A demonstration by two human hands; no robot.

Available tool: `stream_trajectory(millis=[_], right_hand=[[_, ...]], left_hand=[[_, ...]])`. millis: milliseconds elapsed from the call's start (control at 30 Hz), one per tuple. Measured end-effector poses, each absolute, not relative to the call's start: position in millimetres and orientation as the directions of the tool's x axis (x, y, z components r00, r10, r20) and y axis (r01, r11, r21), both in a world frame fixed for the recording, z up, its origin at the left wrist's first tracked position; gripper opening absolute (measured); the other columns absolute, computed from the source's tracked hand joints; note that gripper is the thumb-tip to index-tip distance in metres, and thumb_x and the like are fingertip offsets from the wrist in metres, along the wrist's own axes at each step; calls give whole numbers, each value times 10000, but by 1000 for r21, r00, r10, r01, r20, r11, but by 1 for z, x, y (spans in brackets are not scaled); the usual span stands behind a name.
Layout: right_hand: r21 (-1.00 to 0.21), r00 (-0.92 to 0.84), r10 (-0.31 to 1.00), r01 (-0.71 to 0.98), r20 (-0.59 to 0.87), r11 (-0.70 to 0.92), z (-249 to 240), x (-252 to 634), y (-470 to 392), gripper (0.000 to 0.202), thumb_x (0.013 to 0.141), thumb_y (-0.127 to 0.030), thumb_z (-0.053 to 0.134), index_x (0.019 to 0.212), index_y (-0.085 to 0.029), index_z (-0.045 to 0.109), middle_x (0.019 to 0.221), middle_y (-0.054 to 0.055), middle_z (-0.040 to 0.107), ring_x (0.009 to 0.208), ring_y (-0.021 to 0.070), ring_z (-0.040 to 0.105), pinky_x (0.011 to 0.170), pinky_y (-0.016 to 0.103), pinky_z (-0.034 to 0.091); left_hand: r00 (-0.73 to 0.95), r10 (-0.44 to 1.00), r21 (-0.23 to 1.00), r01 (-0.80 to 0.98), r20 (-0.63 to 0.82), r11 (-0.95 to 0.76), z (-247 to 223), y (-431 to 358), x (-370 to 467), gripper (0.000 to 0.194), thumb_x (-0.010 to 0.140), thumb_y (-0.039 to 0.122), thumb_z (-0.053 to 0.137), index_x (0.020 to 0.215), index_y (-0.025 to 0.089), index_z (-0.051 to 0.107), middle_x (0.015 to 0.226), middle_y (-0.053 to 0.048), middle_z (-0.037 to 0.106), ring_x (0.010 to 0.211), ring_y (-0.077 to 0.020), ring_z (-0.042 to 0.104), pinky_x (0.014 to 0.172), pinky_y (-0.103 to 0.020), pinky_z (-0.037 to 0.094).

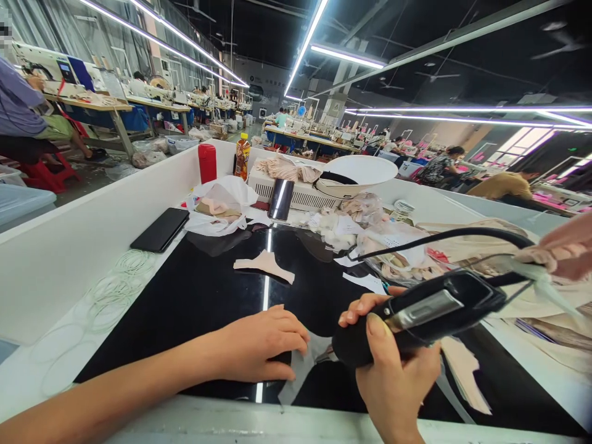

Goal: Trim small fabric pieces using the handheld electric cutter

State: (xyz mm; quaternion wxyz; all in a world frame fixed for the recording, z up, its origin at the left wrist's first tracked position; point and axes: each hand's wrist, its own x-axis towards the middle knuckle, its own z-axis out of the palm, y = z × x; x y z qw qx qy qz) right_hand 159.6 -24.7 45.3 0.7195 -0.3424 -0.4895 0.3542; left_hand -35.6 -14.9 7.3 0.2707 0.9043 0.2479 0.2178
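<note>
R hand [393, 370] tight round blk corded tool [361, 339] w/ silvery panel [432, 308], L hand [259, 346] open, fingers on sheer grey pc [301, 373].

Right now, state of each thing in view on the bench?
Black tool: gripped in right hand, tip at sheer piece
Sheer piece: under left fingertips
Beige cutout: loose, untouched
Phone: propped upright
Drink bottle: upright, capped
Red flask: upright
White plastic bag: cloth inside
</note>
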Motion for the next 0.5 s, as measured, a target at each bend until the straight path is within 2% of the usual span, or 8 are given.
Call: stream_trajectory(millis=[133,300,500], right_hand=[[-833,289,842,-196,456,518,48,160,-23,317,879,-228,777,1137,-286,602,857,-20,653,708,143,630,670,316,567],[-828,266,862,-263,432,496,52,156,-32,340,858,-258,793,1144,-276,609,819,-17,639,701,140,613,632,288,579],[-833,214,869,-255,446,491,46,157,-37,323,889,-266,764,1169,-284,604,836,-7,627,723,144,598,646,301,582]], left_hand=[[803,565,651,326,193,-685,7,-18,-37,309,900,259,762,1186,255,647,1346,-83,665,1317,-287,569,1214,-554,260],[805,577,661,358,139,-659,10,-19,-37,389,837,239,814,1189,254,649,1375,-66,651,1358,-288,539,1231,-572,226],[802,580,665,356,143,-657,15,-19,-36,417,806,240,835,1182,254,655,1372,-69,652,1343,-287,546,1228,-582,237]])
